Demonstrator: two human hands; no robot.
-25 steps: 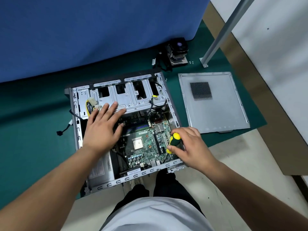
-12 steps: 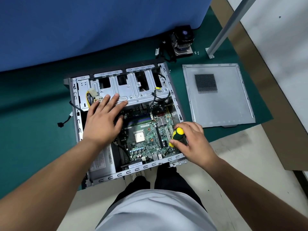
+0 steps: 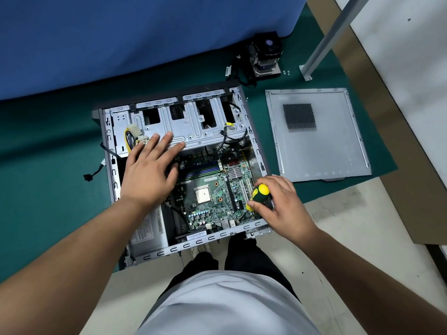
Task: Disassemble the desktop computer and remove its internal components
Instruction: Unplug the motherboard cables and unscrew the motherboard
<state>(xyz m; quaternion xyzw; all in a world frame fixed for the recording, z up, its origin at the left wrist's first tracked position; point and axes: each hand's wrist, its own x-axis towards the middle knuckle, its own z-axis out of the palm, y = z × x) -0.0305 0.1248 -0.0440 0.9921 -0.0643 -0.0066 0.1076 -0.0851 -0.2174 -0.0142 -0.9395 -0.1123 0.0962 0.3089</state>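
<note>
Over the last second little has changed: the right hand [image 3: 280,204] keeps its fingers curled around the yellow-and-black-handled screwdriver [image 3: 259,195], tip still down at the 5 o'clock corner of the green motherboard [image 3: 212,189], while the left hand [image 3: 150,172] stays flat, fingers straight, pressing on the silver metal drive cage [image 3: 198,131] at 11 o'clock. That suggests a board screw is still being worked, so the motherboard remains seated inside the open grey steel computer case [image 3: 111,151]. One case, one motherboard and one screwdriver are visible; one detached perforated side panel [image 3: 319,146] lies at 3 o'clock, one removed black cooler fan [image 3: 266,56] at 1 o'clock.
</note>
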